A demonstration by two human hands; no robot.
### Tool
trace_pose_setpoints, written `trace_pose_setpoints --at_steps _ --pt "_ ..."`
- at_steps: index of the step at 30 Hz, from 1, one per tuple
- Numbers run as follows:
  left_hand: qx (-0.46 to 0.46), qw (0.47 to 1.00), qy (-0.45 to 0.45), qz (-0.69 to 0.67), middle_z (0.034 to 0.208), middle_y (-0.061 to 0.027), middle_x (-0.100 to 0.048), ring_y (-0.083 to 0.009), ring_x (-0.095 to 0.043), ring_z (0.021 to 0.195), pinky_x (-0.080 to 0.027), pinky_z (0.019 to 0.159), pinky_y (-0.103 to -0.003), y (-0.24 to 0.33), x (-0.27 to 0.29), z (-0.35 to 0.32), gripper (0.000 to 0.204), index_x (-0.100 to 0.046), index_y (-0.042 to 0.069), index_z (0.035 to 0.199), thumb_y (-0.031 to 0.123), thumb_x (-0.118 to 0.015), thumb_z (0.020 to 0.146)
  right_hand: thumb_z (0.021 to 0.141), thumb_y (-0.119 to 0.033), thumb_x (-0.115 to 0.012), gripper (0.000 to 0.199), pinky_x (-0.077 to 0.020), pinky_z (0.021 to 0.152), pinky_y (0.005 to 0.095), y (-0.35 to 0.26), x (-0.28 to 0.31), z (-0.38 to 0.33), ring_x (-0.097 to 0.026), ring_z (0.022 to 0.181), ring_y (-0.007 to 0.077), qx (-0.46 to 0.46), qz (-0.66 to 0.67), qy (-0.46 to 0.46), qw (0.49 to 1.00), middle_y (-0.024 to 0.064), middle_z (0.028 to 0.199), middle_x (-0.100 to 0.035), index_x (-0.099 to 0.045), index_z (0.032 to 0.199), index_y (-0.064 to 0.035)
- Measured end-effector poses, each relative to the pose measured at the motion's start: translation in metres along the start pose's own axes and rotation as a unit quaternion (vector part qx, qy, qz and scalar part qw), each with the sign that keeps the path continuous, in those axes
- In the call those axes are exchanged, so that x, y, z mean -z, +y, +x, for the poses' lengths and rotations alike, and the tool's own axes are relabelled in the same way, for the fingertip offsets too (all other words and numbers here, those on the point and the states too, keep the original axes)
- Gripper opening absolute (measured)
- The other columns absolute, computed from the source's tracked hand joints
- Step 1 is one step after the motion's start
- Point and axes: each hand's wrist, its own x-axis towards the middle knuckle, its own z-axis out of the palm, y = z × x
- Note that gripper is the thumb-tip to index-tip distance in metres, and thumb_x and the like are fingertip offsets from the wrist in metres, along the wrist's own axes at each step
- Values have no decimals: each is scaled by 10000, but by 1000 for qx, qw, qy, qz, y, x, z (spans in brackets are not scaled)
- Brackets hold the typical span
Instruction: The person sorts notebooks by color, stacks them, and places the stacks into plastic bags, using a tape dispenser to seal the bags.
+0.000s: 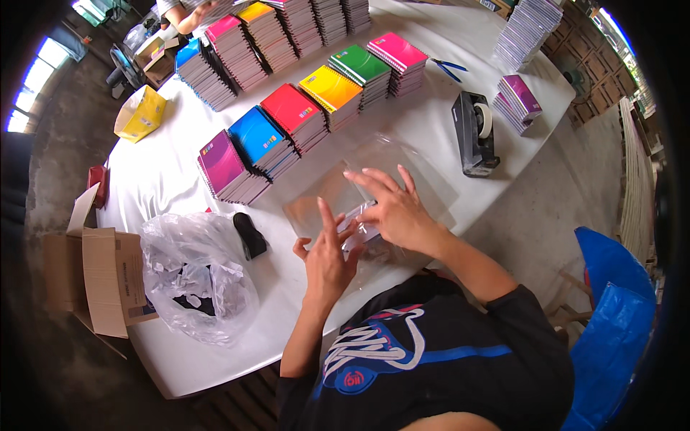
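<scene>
Two hands working a clear plastic sleeve (374,179) near the tape dispenser (474,133): left hand (327,262) pinching its edge, right hand (395,208) pressing flat, fingers spread; smoothing evenly advised.

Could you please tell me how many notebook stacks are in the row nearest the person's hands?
5: magenta at the left end, then blue, red, yellow and green. A pink stack behind the green may continue the row.

A white bench (180,179) carries rows of notebook stacks (287,115), a tape dispenser (473,133), blue pliers (449,69), clear wrap (338,194), a plastic bag (198,276) and a yellow box (140,113).
</scene>
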Motion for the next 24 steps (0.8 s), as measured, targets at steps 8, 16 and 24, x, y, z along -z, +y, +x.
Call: trace_pose_setpoints --at_steps 8,16,24 --pt "-131 975 122 131 1037 33 -677 -77 -594 1012 -243 812 -393 -6 -24 -11 306 -634 202 1070 95 -633 783 789 -250 -657 353 -425 905 386 133 57 -70 -520 1082 319 -257 63 233 936 126 1168 -548 -608 1099 -88" --pt "-138 972 143 126 1084 16 -664 -102 -591 997 -258 796 -359 -9 -29 -15 339 -648 211 1057 67 -654 750 741 -561 -659 463 -187 934 639 250 45 -96 -329 1246 286 -559 414 168 699 105 1231 -521 -698 948 -148" --pt "-114 977 126 126 1128 55 -642 -89 -566 1020 -263 812 -363 -14 -30 -15 366 -632 224 1092 88 -642 752 796 -462 -642 402 -35 1004 641 240 39 -108 -274 1293 180 -457 575 278 619 -1 1227 -501 -640 1084 -182"
